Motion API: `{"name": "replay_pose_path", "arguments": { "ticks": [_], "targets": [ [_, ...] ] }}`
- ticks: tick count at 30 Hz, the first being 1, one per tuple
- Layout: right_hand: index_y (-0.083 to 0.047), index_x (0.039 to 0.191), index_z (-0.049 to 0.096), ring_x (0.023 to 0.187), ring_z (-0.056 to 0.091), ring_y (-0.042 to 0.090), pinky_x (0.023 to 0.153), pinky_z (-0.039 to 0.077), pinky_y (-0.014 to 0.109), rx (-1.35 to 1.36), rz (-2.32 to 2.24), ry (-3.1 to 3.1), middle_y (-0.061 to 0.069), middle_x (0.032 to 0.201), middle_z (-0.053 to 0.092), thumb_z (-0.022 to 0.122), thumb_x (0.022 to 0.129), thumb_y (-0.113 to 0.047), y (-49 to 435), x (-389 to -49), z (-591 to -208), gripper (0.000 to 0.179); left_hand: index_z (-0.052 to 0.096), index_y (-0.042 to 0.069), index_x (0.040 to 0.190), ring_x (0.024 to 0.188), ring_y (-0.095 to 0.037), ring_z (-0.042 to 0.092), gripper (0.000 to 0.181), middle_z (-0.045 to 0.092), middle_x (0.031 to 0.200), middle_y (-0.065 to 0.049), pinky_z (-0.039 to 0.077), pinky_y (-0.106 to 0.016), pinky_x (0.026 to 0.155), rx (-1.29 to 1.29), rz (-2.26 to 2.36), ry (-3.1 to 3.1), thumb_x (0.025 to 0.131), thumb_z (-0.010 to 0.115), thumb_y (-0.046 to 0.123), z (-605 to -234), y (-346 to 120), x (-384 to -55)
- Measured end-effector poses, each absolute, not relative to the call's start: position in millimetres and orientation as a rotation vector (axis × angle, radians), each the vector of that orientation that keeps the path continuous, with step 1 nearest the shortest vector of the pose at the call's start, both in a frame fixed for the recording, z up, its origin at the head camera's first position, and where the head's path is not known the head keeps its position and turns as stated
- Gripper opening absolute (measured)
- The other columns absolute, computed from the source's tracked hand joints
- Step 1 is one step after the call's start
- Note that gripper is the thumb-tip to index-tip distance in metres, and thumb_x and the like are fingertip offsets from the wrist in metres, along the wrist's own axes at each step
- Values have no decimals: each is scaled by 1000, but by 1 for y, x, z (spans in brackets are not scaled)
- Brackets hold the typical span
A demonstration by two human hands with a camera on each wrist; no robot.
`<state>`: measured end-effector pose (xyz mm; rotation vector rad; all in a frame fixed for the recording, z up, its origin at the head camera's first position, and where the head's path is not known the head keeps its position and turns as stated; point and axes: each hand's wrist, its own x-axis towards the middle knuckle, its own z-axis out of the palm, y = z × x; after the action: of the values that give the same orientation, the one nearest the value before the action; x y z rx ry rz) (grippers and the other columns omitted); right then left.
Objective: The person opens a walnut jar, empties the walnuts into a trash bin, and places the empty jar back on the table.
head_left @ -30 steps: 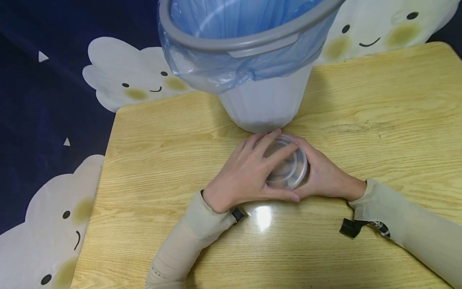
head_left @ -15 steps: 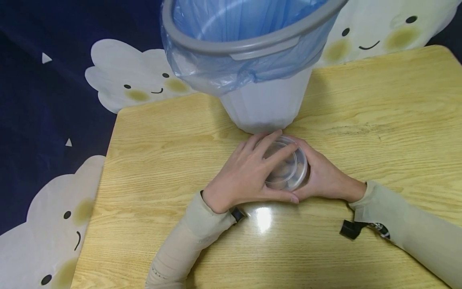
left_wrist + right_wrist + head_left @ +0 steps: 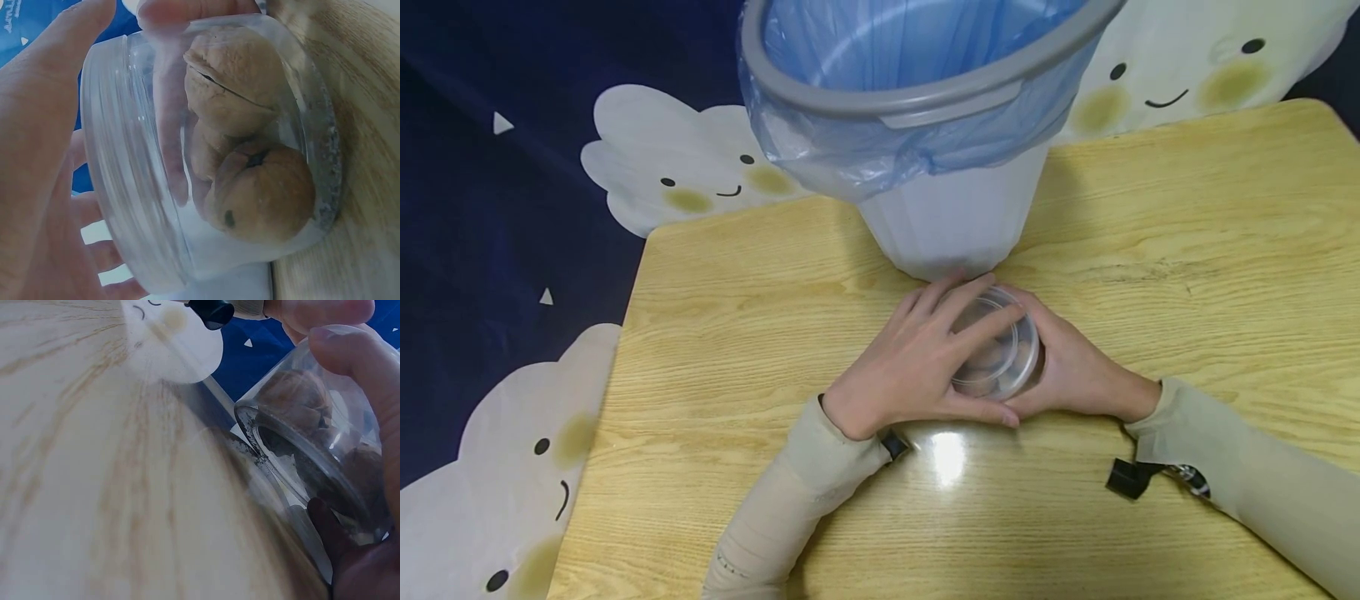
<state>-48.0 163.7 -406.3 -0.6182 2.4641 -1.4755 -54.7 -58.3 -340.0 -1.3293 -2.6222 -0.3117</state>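
Observation:
A clear round jar with several walnuts inside sits between both hands on the wooden table, just in front of a waste bin. Over its clear ridged lid my left hand spreads, with the thumb on the near side and the fingers across the top and far side. From the right, my right hand grips the jar's body, its thumb and fingers on opposite sides, as the right wrist view shows. Whether the jar's base fully touches the table I cannot tell.
Behind the jar stands a white waste bin with a grey rim and a blue plastic liner. The wooden table borders a dark blue backdrop with smiling clouds. A black device hangs at the right wrist.
My left fingers have shifted slightly clockwise around the lid, and the thumb has moved a little nearer the front. The right hand keeps its grip. The head view has tipped slightly.

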Motion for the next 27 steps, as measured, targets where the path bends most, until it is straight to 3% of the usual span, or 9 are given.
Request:
{"name": "replay_pose_path", "arguments": {
  "ticks": [5,12,17,23,27],
  "targets": [
    [-42,153,14,140,38,21,112,32,51,-625,-1491,2452,-1,158,31,99,44,-33,164,-48,-407,138,36,33,149,145,-34,32,105,35,155,-8,37,-50,110,-1340,-311,-2621,63,56,89,-341,-59,-55],
    [-41,153,14,140,38,19,112,31,28,-631,-1476,2460,-5,158,30,99,44,-34,164,-49,-408,139,34,34,150,148,-32,28,102,32,158,-7,33,-49,114,-1365,-324,-2637,66,54,89,-342,-58,-56],
    [-41,153,13,140,37,19,112,30,30,-625,-1476,2453,-5,158,30,99,43,-35,164,-50,-408,140,34,34,150,148,-30,29,100,31,159,-7,32,-47,114,-1365,-304,-2636,68,53,88,-341,-57,-57],
    [-41,153,13,139,39,20,109,30,18,-623,-1471,2469,-2,158,32,99,44,-34,164,-49,-408,139,37,34,148,144,-30,34,95,34,157,-7,36,-46,111,-1335,-300,-2629,70,53,86,-343,-56,-56],
    [-40,154,13,139,39,21,110,33,28,-634,-1461,2483,0,158,31,98,47,-32,164,-48,-408,137,40,33,147,141,-31,39,93,37,155,-9,40,-47,108,-1305,-292,-2609,72,52,85,-344,-55,-55]
  ]
}}
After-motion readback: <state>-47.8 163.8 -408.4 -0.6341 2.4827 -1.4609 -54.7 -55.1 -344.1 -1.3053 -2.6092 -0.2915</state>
